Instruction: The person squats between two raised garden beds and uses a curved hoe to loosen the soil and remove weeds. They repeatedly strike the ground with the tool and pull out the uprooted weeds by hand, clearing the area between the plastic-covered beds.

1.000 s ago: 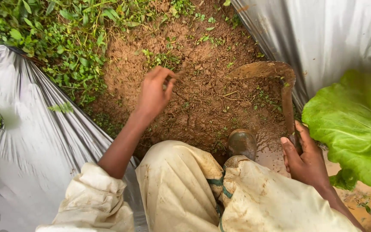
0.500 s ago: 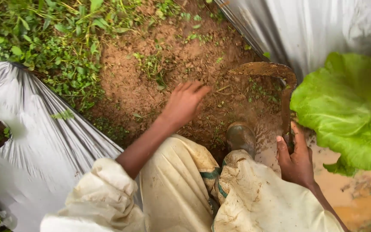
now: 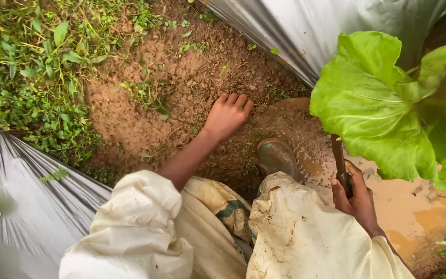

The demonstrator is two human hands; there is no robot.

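My left hand rests palm down on the bare brown soil, fingers together and pointing away, with nothing seen in it. My right hand grips the handle of a muddy curved sickle; most of its blade is hidden behind a large green leaf. My muddy boot stands between the two hands. My knees in dirty cream trousers fill the lower frame.
Silver plastic mulch sheets line both sides of the soil strip, the far one at top right. Green weeds cover the upper left. A muddy puddle lies at the right, below the leafy plant.
My left hand dropped from a raised pinch to lie flat on the soil, nearer the boot. The view shifted, so the big leaf now covers the sickle's blade.
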